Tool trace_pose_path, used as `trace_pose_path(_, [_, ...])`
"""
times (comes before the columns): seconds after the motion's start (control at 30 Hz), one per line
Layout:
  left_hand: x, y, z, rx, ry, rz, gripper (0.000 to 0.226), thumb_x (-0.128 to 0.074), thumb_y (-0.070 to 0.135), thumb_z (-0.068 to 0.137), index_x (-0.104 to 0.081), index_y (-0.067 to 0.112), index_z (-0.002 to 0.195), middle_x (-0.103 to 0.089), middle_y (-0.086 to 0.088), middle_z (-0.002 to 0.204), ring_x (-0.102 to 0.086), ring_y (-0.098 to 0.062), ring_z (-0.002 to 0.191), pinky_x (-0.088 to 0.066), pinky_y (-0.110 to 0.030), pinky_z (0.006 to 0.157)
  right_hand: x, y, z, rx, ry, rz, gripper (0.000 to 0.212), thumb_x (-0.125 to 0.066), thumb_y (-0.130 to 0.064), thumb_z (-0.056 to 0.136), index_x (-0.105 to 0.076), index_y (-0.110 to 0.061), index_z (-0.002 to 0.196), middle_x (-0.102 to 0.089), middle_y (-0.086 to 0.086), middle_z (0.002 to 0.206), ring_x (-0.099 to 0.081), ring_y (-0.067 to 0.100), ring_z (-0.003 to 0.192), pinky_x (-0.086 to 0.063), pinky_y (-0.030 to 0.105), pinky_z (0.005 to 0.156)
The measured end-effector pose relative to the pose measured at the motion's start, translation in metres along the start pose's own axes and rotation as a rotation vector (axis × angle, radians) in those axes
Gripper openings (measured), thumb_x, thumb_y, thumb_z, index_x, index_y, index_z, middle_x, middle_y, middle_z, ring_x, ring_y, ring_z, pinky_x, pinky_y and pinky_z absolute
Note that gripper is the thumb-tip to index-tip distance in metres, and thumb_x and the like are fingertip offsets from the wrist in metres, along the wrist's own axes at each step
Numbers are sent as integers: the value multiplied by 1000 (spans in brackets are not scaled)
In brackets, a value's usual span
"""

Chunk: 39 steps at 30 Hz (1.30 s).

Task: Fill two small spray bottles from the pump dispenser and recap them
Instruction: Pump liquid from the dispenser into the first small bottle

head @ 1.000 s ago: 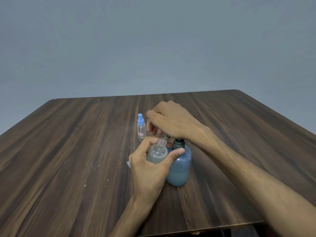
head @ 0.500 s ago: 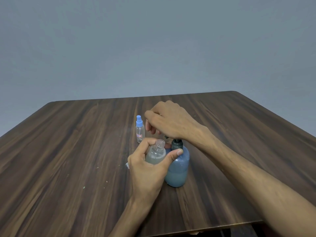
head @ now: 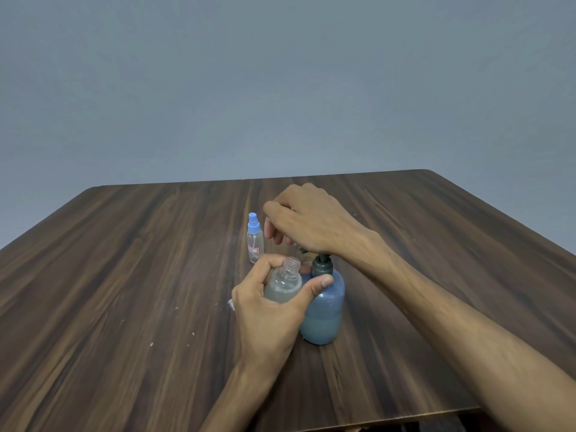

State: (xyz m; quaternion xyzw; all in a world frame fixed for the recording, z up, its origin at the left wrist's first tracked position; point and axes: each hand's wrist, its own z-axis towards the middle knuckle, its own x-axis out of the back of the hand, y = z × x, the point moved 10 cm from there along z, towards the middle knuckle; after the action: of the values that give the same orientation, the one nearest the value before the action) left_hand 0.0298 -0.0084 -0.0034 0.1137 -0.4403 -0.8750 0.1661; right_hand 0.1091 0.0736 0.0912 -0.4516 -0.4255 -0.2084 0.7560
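Note:
My left hand (head: 268, 310) grips a small clear spray bottle (head: 284, 283) with no cap, its threaded neck just under the pump spout. It holds cloudy liquid. Touching it on the right, the blue pump dispenser (head: 324, 310) stands on the table, partly filled. My right hand (head: 311, 222) rests its palm on top of the pump head, fingers loosely curled in front and holding nothing. A second small spray bottle (head: 255, 238) with a blue cap stands upright just behind, left of my right hand.
All of this is on a dark wooden table (head: 124, 291); its front edge runs close to me at the lower right. A small white piece (head: 231, 304) lies on the table beside my left hand. A plain grey wall is behind.

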Motion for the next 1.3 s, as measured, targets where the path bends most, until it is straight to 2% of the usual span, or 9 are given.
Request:
trace_pose_path(0.13, [0, 0, 2, -24, -8, 12, 35, -96, 45, 73, -71, 25, 89, -78, 4, 86, -77, -18, 80, -61, -30, 73, -10, 3, 0, -21, -47, -16, 44, -44, -33, 95, -78, -19, 69, -78, -9, 68, -74, 13, 72, -60, 41, 86])
trace_pose_path(0.23, [0, -1, 1, -23, -6, 13, 36, -95, 47, 73, -72, 25, 88, -79, 3, 86, -77, -20, 81, -61, -32, 73, -7, -1, -1, 3, -34, -32, 44, -45, -32, 97, -77, -20, 69, -78, -7, 69, -73, 14, 72, -60, 41, 85])
trace_pose_path(0.33, [-1, 0, 1, -22, -5, 8, 35, -96, 46, 73, -72, 25, 88, -79, 3, 86, -77, -18, 80, -59, -27, 74, -1, -1, 0, 2, -13, -13, 43, -45, -32, 97, -77, -19, 71, -78, -7, 70, -74, 17, 72, -61, 43, 83])
trace_pose_path(0.5, [0, -4, 2, -11, 0, -1, 38, -97, 46, 72, -71, 23, 88, -78, 1, 84, -76, -18, 78, -60, -28, 73, -10, 2, -1, -22, -55, -10, 44, -45, -31, 96, -78, -19, 70, -78, -8, 70, -74, 16, 74, -60, 43, 87])
trace_pose_path(0.67, [0, -1, 1, -23, -6, 2, 34, -96, 46, 73, -72, 27, 88, -79, 5, 88, -78, -17, 83, -58, -23, 76, 0, 0, 0, 0, -5, -4, 43, -46, -32, 96, -77, -19, 70, -78, -7, 69, -73, 16, 68, -60, 39, 78])
trace_pose_path(0.87, [0, -2, 2, -20, -5, 8, 35, -96, 47, 73, -72, 27, 88, -79, 4, 86, -77, -17, 79, -59, -27, 74, -8, 3, 1, -26, -31, -16, 44, -44, -33, 95, -77, -20, 69, -78, -10, 69, -73, 14, 70, -59, 39, 85])
trace_pose_path(1.1, [-1, 5, 1, -35, -13, 17, 36, -94, 45, 73, -72, 21, 88, -78, 5, 85, -76, -17, 80, -61, -33, 73, -3, -3, -2, 3, -17, -75, 44, -45, -33, 97, -78, -17, 72, -79, -4, 72, -72, 20, 73, -60, 42, 85])
trace_pose_path(1.3, [0, 2, 2, -27, -13, 27, 37, -94, 46, 73, -72, 21, 89, -78, 7, 86, -77, -16, 82, -60, -29, 75, -6, 2, 2, -15, -29, -33, 44, -44, -33, 96, -77, -20, 70, -79, -8, 71, -73, 16, 71, -59, 39, 82])
